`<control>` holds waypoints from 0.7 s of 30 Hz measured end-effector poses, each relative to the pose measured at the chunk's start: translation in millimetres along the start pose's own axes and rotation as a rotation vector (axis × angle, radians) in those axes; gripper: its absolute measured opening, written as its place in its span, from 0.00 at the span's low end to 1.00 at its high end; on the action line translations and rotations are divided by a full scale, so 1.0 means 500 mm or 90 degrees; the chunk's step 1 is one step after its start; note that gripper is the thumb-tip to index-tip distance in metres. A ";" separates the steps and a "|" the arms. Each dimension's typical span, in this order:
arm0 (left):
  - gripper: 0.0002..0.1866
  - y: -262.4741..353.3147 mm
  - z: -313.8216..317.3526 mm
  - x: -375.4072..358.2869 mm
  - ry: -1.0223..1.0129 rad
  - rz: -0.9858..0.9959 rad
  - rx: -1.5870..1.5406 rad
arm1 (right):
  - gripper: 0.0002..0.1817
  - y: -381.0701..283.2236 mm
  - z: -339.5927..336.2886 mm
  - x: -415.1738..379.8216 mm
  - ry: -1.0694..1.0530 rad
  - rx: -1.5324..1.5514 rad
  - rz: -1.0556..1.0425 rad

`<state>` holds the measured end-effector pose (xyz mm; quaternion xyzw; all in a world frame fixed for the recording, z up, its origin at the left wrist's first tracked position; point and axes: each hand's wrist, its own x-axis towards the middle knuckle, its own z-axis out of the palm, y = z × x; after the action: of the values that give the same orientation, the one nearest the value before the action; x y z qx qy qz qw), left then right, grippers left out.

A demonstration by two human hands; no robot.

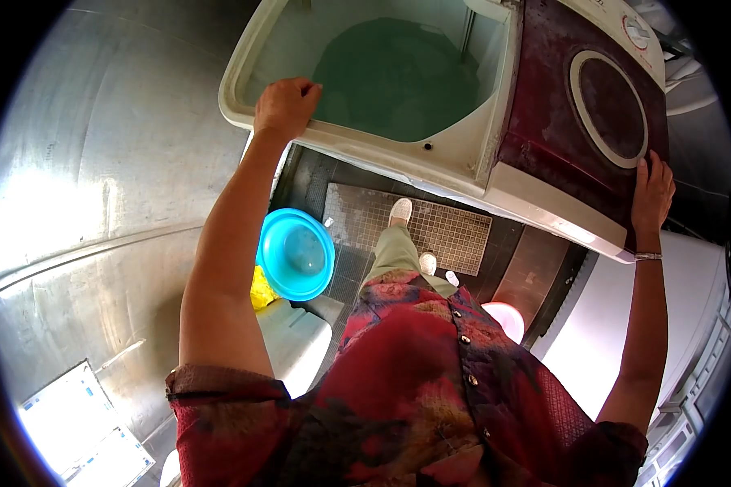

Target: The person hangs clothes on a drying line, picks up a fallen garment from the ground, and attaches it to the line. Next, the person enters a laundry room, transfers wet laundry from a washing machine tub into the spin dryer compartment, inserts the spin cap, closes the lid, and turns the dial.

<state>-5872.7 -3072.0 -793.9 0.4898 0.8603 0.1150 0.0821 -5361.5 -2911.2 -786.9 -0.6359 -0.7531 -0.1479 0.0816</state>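
A twin-tub washing machine (455,180) stands in front of me, its left tub open and holding greenish water (394,81). My left hand (287,105) rests on the tub's front rim near the left corner, its fingers curled over the edge. On the right, my right hand (653,193) lies at the front right edge of the dark red lid (548,105), beside the round cover (612,105), with its fingers stretched out. A control knob (635,32) is on the panel at the upper right.
Below the machine are a blue basin (276,256) with a yellow item (261,289) beside it, a floor mat (455,235) under my feet, and a pink basin (505,318). A metallic wall (114,146) is on the left, a white surface (658,300) on the right.
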 end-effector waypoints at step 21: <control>0.15 0.011 -0.008 -0.001 -0.044 -0.037 -0.001 | 0.25 -0.001 0.001 -0.001 -0.007 -0.005 0.009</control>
<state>-5868.8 -3070.0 -788.6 0.4680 0.8708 0.0965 0.1155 -5361.6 -2911.7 -787.7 -0.6421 -0.7485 -0.1468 0.0764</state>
